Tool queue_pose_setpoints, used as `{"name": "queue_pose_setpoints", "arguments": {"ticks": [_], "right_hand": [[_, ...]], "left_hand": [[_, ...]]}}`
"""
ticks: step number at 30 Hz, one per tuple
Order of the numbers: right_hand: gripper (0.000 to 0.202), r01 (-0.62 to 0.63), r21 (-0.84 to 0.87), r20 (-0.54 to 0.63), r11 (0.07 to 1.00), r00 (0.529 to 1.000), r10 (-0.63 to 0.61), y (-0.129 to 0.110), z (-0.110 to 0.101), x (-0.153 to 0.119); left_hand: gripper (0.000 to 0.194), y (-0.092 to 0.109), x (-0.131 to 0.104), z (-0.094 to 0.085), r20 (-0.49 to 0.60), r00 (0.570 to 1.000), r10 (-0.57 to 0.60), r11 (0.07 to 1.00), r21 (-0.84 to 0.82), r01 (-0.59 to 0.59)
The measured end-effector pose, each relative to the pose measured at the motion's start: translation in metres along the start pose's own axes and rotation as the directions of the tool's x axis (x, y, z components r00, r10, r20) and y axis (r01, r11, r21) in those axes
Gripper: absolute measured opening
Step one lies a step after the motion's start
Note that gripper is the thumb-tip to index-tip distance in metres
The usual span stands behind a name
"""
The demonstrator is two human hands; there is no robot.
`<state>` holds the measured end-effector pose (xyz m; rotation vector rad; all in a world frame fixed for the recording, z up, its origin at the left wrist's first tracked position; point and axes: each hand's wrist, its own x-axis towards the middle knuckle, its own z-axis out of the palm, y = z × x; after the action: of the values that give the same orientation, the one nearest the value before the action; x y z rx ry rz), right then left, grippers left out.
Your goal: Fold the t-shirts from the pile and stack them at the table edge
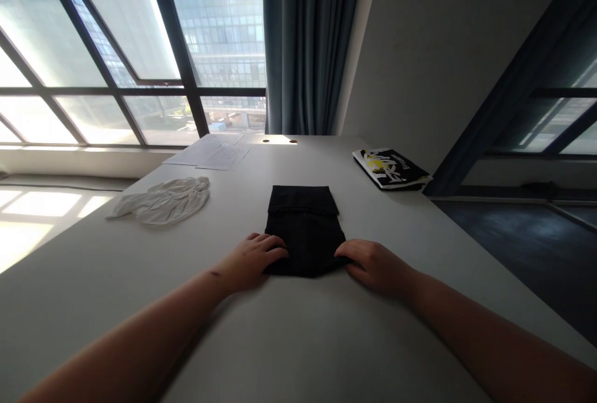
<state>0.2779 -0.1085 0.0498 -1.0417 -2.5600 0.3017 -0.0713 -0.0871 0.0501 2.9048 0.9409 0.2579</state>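
A black folded cloth (pixel 305 235), seemingly a garment, lies flat on the white table in front of me. Its far part is turned over into a band with a straight edge. My left hand (pixel 255 260) grips the near left side, thumb on top and fingers curled at the edge. At the near right corner my right hand (pixel 373 266) pinches the fabric between thumb and fingers. The corner there is slightly lifted. Whatever lies beneath the cloth is hidden.
To the left lies a crumpled white cloth (pixel 163 201). Paper sheets (pixel 209 154) rest at the far left of the table (pixel 298 341). A folded black item with white and yellow print (pixel 392 168) sits near the right edge. Beyond are windows and a blue curtain (pixel 310 42).
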Motion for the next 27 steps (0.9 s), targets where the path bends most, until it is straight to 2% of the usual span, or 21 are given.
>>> {"name": "queue_pose_setpoints", "arguments": {"ticks": [3, 7, 11, 13, 16, 18, 20, 23, 25, 27], "right_hand": [[0.029, 0.001, 0.049, 0.004, 0.999, 1.000, -0.001, -0.001, -0.002, -0.001], [0.024, -0.041, 0.123, 0.023, 0.992, 0.999, 0.038, -0.004, -0.010, -0.002], [0.017, -0.087, 0.236, 0.121, 0.968, 0.991, 0.060, -0.010, -0.030, -0.005], [0.015, -0.122, 0.345, 0.208, 0.931, 0.977, 0.051, -0.011, -0.040, -0.007], [0.028, -0.186, 0.569, 0.278, 0.801, 0.960, 0.025, -0.010, -0.048, -0.011], [0.036, -0.207, 0.689, 0.241, 0.695, 0.969, 0.050, -0.008, -0.046, -0.012], [0.037, -0.223, 0.739, 0.160, 0.636, 0.975, 0.156, -0.005, -0.040, -0.009], [0.032, -0.281, 0.674, 0.010, 0.683, 0.928, 0.372, 0.003, -0.026, 0.001], [0.030, -0.346, 0.568, -0.081, 0.747, 0.879, 0.469, 0.012, -0.015, 0.009], [0.030, -0.398, 0.457, -0.163, 0.795, 0.841, 0.515, 0.023, -0.005, 0.015]], "left_hand": [[0.048, -0.003, -0.001, -0.004, -0.010, 1.000, -0.021, 0.996, -0.088, 0.020], [0.035, -0.009, -0.002, -0.010, -0.101, 0.995, -0.003, 0.976, -0.216, -0.019], [0.023, -0.001, -0.007, -0.016, -0.125, 0.992, 0.011, 0.971, -0.238, -0.040], [0.022, 0.010, -0.010, -0.020, -0.133, 0.991, -0.007, 0.965, -0.262, -0.029], [0.025, 0.026, -0.015, -0.027, -0.172, 0.985, -0.027, 0.908, -0.417, -0.048], [0.027, 0.030, -0.016, -0.029, -0.197, 0.977, -0.084, 0.854, -0.519, -0.031], [0.029, 0.029, -0.014, -0.027, -0.208, 0.958, -0.195, 0.822, -0.567, 0.044], [0.027, 0.017, -0.004, -0.015, -0.249, 0.898, -0.362, 0.808, -0.564, 0.169], [0.028, 0.007, 0.007, -0.004, -0.296, 0.869, -0.397, 0.803, -0.570, 0.173], [0.031, -0.002, 0.019, 0.006, -0.303, 0.867, -0.396, 0.783, -0.605, 0.146]]}}
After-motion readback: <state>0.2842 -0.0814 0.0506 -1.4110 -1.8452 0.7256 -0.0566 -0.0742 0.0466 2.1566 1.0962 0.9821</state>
